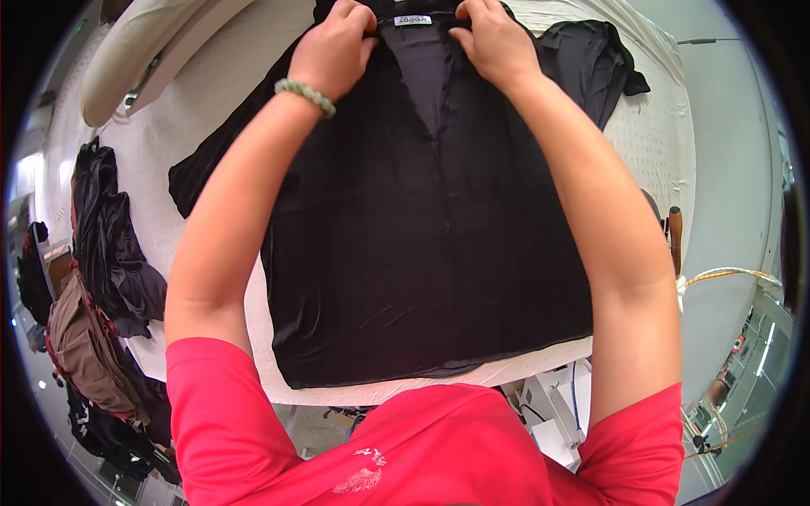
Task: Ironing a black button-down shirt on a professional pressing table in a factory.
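A black blouse (439,244) lies spread face up across a pale padded table, its hem toward me and its neckline at the far side. Both my arms reach over it. My left hand (333,46) pinches the collar edge left of the white neck label (413,20). To the right of that label, my right hand (496,40) grips the collar's other side, fingers curled at the fabric. The V-shaped front opening runs down between my hands. One sleeve stretches out at the left; the other sleeve (586,67) lies rumpled at the right.
The padded table (232,110) has a pale cloth cover. A padded pressing arm (139,55) stands at the far left. Dark garments (114,236) and a brown one (89,346) hang over the left edge. A wooden handle (676,236) and a cord (730,272) sit beside my right elbow.
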Action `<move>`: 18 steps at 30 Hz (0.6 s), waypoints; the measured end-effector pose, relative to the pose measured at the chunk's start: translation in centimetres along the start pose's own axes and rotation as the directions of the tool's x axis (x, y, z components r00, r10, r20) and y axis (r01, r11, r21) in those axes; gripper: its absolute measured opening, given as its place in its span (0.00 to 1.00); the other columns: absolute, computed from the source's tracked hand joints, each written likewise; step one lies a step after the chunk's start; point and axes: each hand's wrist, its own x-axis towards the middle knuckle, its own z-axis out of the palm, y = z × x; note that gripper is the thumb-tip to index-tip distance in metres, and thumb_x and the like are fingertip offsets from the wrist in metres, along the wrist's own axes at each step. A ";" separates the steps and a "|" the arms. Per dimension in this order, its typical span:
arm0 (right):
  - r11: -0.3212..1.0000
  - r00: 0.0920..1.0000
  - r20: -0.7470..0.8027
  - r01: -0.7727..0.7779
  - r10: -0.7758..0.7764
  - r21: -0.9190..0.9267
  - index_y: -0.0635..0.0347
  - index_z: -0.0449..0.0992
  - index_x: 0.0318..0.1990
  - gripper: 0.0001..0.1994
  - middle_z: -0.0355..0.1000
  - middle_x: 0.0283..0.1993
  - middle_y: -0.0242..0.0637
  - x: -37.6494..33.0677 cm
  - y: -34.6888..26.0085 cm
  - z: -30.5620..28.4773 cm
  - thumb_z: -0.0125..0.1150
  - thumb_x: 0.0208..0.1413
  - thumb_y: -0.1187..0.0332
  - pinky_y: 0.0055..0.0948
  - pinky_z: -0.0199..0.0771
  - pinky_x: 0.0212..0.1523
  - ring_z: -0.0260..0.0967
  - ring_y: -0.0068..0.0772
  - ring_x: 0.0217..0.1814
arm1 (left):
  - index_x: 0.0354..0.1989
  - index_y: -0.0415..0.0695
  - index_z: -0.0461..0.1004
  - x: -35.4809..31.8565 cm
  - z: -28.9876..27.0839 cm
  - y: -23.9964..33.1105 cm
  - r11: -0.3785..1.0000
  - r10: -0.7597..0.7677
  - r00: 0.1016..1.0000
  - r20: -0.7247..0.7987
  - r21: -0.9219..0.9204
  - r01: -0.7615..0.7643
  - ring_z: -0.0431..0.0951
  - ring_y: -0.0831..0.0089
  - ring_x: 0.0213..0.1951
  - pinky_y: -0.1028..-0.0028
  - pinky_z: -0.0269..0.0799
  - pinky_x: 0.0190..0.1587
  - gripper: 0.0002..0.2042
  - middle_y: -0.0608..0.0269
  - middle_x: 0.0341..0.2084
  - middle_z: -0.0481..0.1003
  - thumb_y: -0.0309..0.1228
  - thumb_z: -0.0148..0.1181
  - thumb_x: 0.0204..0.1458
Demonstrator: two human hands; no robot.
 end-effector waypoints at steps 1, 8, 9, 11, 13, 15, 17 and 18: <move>0.998 0.988 -0.148 0.050 -0.046 0.025 0.59 0.69 0.62 0.29 0.64 0.68 0.52 -0.9 -0.3 0.6 0.70 0.52 0.65 0.39 0.72 0.64 0.67 0.51 0.68 | 0.51 0.52 0.76 -0.7 0.6 0.7 0.997 0.071 0.994 -0.087 -0.022 -0.073 0.80 0.58 0.48 0.62 0.78 0.48 0.15 0.65 0.51 0.75 0.29 0.65 0.55; 0.983 0.983 -0.111 0.157 -0.146 0.098 0.66 0.63 0.68 0.38 0.56 0.74 0.56 -15.7 -9.9 1.6 0.69 0.54 0.55 0.57 0.52 0.74 0.53 0.61 0.76 | 0.57 0.54 0.77 -1.6 3.4 1.8 0.843 0.518 0.835 -0.185 -0.055 -0.535 0.77 0.57 0.56 0.62 0.74 0.59 0.20 0.57 0.57 0.74 0.25 0.61 0.54; 0.972 0.976 0.105 0.173 -0.191 0.161 0.66 0.61 0.69 0.41 0.55 0.74 0.58 -19.9 -11.9 1.3 0.69 0.53 0.52 0.60 0.50 0.75 0.50 0.63 0.78 | 0.59 0.54 0.76 -1.2 3.9 1.4 0.836 0.538 0.826 -0.168 -0.016 -0.548 0.75 0.56 0.59 0.61 0.72 0.61 0.21 0.57 0.60 0.73 0.25 0.61 0.56; 0.904 0.849 0.357 0.278 -0.390 0.325 0.64 0.66 0.67 0.40 0.57 0.73 0.57 -29.1 -14.8 -0.5 0.68 0.52 0.47 0.61 0.50 0.75 0.53 0.60 0.77 | 0.63 0.54 0.73 0.0 5.3 1.4 0.803 0.593 0.792 -0.143 0.037 -0.595 0.70 0.55 0.65 0.60 0.67 0.65 0.23 0.56 0.64 0.70 0.24 0.59 0.58; 0.824 0.804 0.285 0.390 -0.522 0.411 0.61 0.68 0.67 0.36 0.59 0.74 0.51 -38.7 -16.6 -0.6 0.64 0.57 0.47 0.55 0.48 0.77 0.54 0.51 0.78 | 0.58 0.51 0.75 1.1 4.9 1.1 0.770 0.636 0.748 -0.188 0.107 -0.629 0.72 0.54 0.60 0.59 0.69 0.62 0.18 0.53 0.59 0.72 0.27 0.61 0.58; 0.786 0.783 0.221 0.468 -0.581 0.404 0.61 0.67 0.68 0.35 0.59 0.75 0.50 -42.5 -17.0 -0.3 0.62 0.59 0.48 0.52 0.46 0.79 0.54 0.48 0.79 | 0.47 0.45 0.78 1.8 3.9 0.6 0.698 0.716 0.643 -0.271 0.274 -0.662 0.76 0.52 0.52 0.58 0.71 0.57 0.12 0.47 0.51 0.74 0.33 0.65 0.57; 0.787 0.794 0.213 0.452 -0.569 0.420 0.60 0.69 0.67 0.32 0.61 0.73 0.49 -42.6 -17.2 -0.7 0.63 0.59 0.52 0.50 0.47 0.79 0.56 0.47 0.78 | 0.46 0.45 0.79 1.8 3.7 1.2 0.718 0.696 0.661 -0.281 0.266 -0.643 0.76 0.53 0.53 0.59 0.71 0.58 0.11 0.48 0.51 0.75 0.32 0.66 0.56; 0.786 0.798 0.208 0.445 -0.565 0.429 0.59 0.70 0.66 0.30 0.63 0.72 0.48 -42.7 -17.2 -0.8 0.64 0.59 0.54 0.49 0.47 0.79 0.56 0.47 0.77 | 0.44 0.45 0.79 1.6 3.7 1.5 0.744 0.668 0.686 -0.289 0.262 -0.615 0.75 0.54 0.54 0.59 0.70 0.59 0.10 0.49 0.50 0.75 0.31 0.67 0.54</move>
